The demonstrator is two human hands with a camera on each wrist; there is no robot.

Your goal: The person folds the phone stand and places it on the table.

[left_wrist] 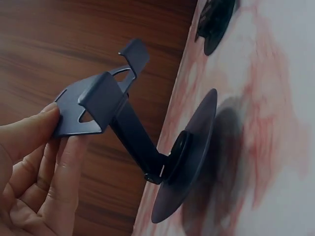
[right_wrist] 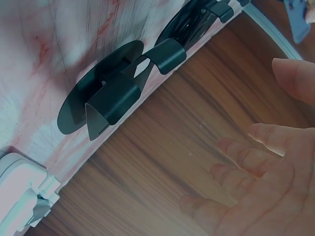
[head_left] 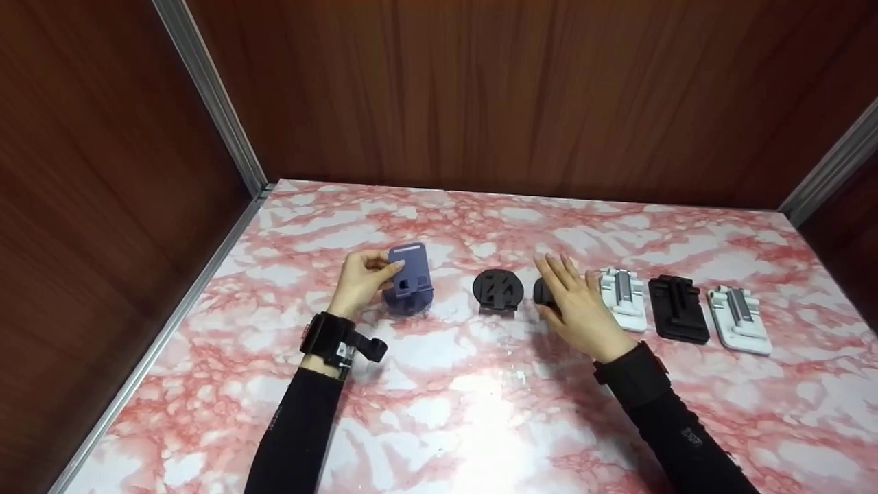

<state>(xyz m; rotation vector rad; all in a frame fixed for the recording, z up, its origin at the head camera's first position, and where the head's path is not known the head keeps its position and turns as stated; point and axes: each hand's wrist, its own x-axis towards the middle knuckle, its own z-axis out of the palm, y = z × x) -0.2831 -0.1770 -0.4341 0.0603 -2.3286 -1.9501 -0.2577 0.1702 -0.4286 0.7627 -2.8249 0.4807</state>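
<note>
My left hand [head_left: 365, 280] pinches the upper plate of a blue-purple phone stand [head_left: 411, 266] between thumb and fingers. In the left wrist view the stand's arm is unfolded, and its round base [left_wrist: 189, 164] appears slightly off the table, with a shadow beside it. My right hand [head_left: 576, 307] hovers with fingers spread over a black round-based phone stand [head_left: 542, 293], which it partly hides in the head view. The right wrist view shows that stand [right_wrist: 113, 96] folded low, apart from the palm. Another folded black round phone stand [head_left: 498, 289] lies between the hands.
To the right, in a row, lie a white folded phone stand [head_left: 625, 302], a black rectangular one [head_left: 678, 309] and a second white one [head_left: 741, 321]. The marbled table [head_left: 425, 412] meets wood-grain panels [head_left: 480, 96] at the back and sides, with metal edge strips.
</note>
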